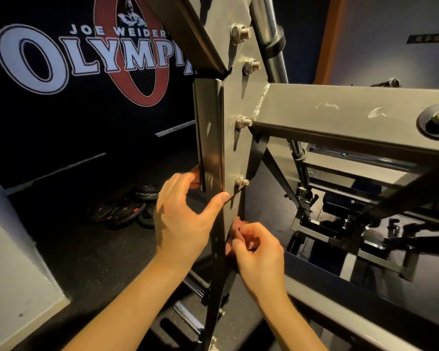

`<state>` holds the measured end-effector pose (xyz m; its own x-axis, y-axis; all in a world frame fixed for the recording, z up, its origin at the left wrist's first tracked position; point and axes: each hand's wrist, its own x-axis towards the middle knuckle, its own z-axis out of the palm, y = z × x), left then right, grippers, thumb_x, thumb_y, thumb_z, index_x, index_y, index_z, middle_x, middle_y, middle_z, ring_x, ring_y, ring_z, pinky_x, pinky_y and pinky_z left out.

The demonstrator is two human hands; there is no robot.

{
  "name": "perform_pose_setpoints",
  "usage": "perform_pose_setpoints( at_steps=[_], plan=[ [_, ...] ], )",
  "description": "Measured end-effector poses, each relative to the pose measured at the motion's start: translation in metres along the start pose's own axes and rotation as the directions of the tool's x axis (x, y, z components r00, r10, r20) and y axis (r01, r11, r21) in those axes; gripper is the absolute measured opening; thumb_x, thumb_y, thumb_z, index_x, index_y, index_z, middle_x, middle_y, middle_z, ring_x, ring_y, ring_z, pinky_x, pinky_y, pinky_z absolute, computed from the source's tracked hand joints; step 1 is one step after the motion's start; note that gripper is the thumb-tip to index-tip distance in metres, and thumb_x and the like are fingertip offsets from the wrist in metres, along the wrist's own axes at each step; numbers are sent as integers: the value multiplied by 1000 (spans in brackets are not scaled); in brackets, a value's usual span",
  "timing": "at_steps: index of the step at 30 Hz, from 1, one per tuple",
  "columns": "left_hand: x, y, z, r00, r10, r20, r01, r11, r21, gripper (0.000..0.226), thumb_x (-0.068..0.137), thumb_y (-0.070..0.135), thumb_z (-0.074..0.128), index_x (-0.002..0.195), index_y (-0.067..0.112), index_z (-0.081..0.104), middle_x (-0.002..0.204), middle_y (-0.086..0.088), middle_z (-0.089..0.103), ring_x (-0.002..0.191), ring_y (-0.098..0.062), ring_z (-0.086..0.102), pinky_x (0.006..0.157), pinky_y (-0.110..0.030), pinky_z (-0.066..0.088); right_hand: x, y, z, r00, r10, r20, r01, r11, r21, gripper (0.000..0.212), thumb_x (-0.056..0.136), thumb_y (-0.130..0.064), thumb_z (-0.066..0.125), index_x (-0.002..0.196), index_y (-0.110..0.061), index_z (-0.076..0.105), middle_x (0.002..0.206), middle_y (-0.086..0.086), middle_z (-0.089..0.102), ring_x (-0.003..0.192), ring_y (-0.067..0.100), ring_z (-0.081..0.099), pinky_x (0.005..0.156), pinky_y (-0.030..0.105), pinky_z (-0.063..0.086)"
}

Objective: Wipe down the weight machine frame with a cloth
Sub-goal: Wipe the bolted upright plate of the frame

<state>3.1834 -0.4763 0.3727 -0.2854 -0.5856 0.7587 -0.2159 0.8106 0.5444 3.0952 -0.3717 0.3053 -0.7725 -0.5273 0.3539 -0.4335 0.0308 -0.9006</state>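
The grey weight machine frame (235,153) fills the middle of the head view: an upright plate with bolts, a slanted beam above and a horizontal beam running right. My left hand (181,219) grips the upright post just below the plate, thumb on its front face and fingers wrapped behind the left edge. My right hand (257,252) holds a bunched reddish-brown cloth (238,230) and presses it against the post's right side, a little below the lowest bolt. Most of the cloth is hidden by the fingers.
Several black weight plates (127,209) lie on the dark floor to the left. A dark wall with a large logo (86,57) stands behind. Chrome guide rods (274,46) rise behind the plate. More machine framework (352,224) crowds the right side. A pale wall (13,262) edges the lower left.
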Motion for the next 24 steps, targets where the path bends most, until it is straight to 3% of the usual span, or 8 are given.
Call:
perform_pose_setpoints(
  at_steps=[3, 8, 11, 14, 16, 19, 22, 24],
  plan=[
    [1, 0, -1, 1000, 6, 15, -6, 1000, -5, 42, 82, 54, 72, 110, 27, 57, 103, 14, 53, 99, 6, 45, 89, 2, 32, 18, -15, -6, 1000, -24, -13, 25, 993, 113, 12, 96, -11, 67, 92, -23, 67, 82, -6, 70, 82, 5, 68, 72, 20, 54],
    [3, -2, -1, 999, -25, 48, 26, 999, -19, 44, 82, 52, 76, 109, 20, 62, 103, 10, 59, 98, -5, 54, 87, -5, 39, 17, -27, 4, 966, -189, -175, 221, 958, 184, 17, 93, -3, 68, 105, -16, 69, 107, -7, 66, 106, 9, 66, 87, 27, 57],
    [5, -3, -1, 998, -18, 57, 18, 1000, 0, 45, 82, 52, 76, 109, 18, 63, 102, 9, 60, 98, -8, 56, 85, -7, 39, 4, -18, -6, 934, -357, 16, 349, 921, 170, 22, 90, 2, 69, 107, -13, 72, 114, -10, 65, 118, 10, 62, 97, 26, 53],
    [5, -1, -4, 996, -39, 77, 38, 999, 19, 49, 80, 56, 73, 110, 18, 63, 104, 7, 60, 100, -9, 55, 84, -7, 38, -1, -11, -27, 838, -464, 285, 436, 886, 159, 25, 89, 5, 68, 106, -12, 74, 116, -10, 67, 121, 7, 61, 102, 21, 49],
    [6, 1, -6, 995, -49, 84, 46, 998, 39, 45, 80, 55, 75, 109, 23, 61, 104, 10, 58, 101, -7, 53, 84, -6, 36, -3, -9, -38, 885, -396, 244, 376, 918, 128, 23, 90, 5, 67, 103, -13, 72, 109, -10, 67, 112, 7, 64, 93, 16, 50],
    [7, 2, -8, 995, -44, 94, 41, 999, 26, 40, 81, 49, 80, 107, 29, 57, 103, 12, 58, 99, -6, 53, 85, -9, 37, 12, -8, -42, 990, -138, -35, 140, 988, 66, 20, 93, -2, 68, 98, -21, 66, 96, -9, 65, 94, 0, 65, 76, 11, 52],
    [6, 4, -8, 996, -34, 88, 33, 999, 16, 39, 81, 47, 80, 106, 32, 54, 102, 13, 57, 98, -6, 53, 85, -11, 37, 36, -16, -30, 987, 143, -72, -120, 959, 257, 22, 97, -10, 66, 113, -24, 62, 97, -7, 69, 86, -6, 67, 73, 12, 56],
    [6, 5, -8, 996, -32, 79, 31, 999, 16, 39, 81, 47, 81, 105, 33, 54, 101, 14, 57, 98, -5, 53, 85, -8, 36, 34, -24, -13, 995, 61, -72, -41, 966, 254, 20, 96, -8, 66, 113, -19, 65, 99, -4, 70, 92, -2, 68, 77, 13, 55]
  ],
)
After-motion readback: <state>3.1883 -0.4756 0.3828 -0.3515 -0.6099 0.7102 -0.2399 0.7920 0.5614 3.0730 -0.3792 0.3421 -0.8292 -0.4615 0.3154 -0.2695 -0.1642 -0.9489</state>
